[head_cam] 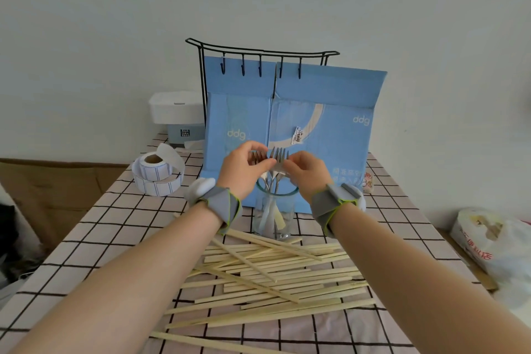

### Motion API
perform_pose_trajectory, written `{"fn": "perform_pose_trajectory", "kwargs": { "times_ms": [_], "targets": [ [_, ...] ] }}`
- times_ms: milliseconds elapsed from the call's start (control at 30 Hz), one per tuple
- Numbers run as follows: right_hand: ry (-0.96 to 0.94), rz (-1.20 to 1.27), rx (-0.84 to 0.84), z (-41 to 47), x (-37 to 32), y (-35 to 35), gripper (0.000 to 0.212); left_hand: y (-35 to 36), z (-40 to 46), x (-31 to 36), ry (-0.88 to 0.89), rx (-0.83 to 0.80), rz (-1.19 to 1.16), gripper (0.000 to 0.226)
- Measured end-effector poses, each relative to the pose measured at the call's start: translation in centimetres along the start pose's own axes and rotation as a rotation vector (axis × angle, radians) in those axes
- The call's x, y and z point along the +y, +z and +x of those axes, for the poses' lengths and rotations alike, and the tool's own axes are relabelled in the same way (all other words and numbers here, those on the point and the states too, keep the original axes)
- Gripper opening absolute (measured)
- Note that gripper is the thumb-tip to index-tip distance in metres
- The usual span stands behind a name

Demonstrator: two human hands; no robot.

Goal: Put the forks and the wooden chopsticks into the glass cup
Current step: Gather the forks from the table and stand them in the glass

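Both hands meet just above the glass cup: the left hand and the right hand each pinch with thumb and fingertips at the metal forks, which stand tines-up with their handles down inside the cup. The wooden chopsticks lie in a loose, crisscrossed heap on the checked tablecloth just in front of the cup, between the forearms. Behind the cup stands a blue cardboard box with a black wire hook rack against it, and a roll of labels sits to the left.

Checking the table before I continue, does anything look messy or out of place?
The wooden chopsticks lie in a loose crisscross heap on the tablecloth in front of the glass cup, not in it; the forks stand in it.
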State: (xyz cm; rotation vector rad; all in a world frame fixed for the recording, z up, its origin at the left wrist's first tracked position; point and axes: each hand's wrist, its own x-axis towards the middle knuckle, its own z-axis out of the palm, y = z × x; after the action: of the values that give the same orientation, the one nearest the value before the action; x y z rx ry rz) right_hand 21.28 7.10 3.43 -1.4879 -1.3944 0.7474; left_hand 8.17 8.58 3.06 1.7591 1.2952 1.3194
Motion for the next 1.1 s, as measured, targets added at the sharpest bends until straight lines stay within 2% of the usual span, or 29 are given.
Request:
{"fn": "perform_pose_trajectory", "kwargs": {
  "times_ms": [33,100,167,233,300,400,433,500,600,733,800,867,1033,1100],
  "targets": [
    [-0.016,-0.009,-0.025,-0.1,-0.2,0.2,0.014,0.0,0.0,0.1,-0.007,0.011,-0.01,0.014],
    [-0.055,-0.112,-0.087,-0.5,-0.6,0.6,0.027,0.2,0.2,0.2,-0.016,0.023,-0.053,0.016],
    [-0.06,-0.259,-0.177,-0.6,-1.0,1.0,0.043,0.5,0.3,0.1,-0.034,-0.011,-0.06,0.031],
    [-0.056,-0.436,-0.266,-0.8,-1.5,1.3,0.042,0.8,0.2,0.1,-0.064,-0.076,-0.048,0.043],
    [-0.064,-0.583,-0.301,-0.7,-1.7,1.2,0.037,0.9,0.1,0.2,-0.111,-0.122,-0.079,0.042],
    [-0.149,-0.738,-0.337,-0.5,-1.5,0.8,0.041,1.1,0.2,0.4,-0.15,-0.144,-0.167,0.038],
    [-0.191,-0.724,-0.32,-0.5,-1.4,0.8,0.04,1.2,0.3,0.5,-0.146,-0.134,-0.201,0.035],
    [-0.243,-0.519,-0.205,-0.5,-1.3,0.9,0.031,1.3,0.4,0.9,-0.121,-0.103,-0.295,0.026],
    [-0.2,-0.318,-0.052,-0.1,-1.3,0.8,0.021,1.2,0.3,0.8,-0.083,-0.096,-0.33,0.021],
    [-0.169,-0.225,-0.049,0.6,-0.6,-0.1,0.006,0.6,0.0,-0.5,-0.036,-0.096,-0.308,0.01],
    [-0.154,-0.075,-0.065,0.7,-0.3,-0.5,0.009,0.3,-0.1,-1.0,-0.016,-0.077,-0.285,0.007],
    [-0.159,0.05,-0.107,0.5,-0.1,-0.7,0.014,0.3,-0.1,-1.1,-0.005,-0.078,-0.273,0.014],
    [-0.169,0.125,-0.142,1.1,-0.3,-0.6,0.011,1.0,0.1,-0.2,-0.03,-0.106,-0.295,0.027],
    [-0.155,0.154,-0.133,1.2,-0.4,-0.6,0.02,1.2,0.3,0.1,-0.058,-0.124,-0.329,0.03]
  ]
}}
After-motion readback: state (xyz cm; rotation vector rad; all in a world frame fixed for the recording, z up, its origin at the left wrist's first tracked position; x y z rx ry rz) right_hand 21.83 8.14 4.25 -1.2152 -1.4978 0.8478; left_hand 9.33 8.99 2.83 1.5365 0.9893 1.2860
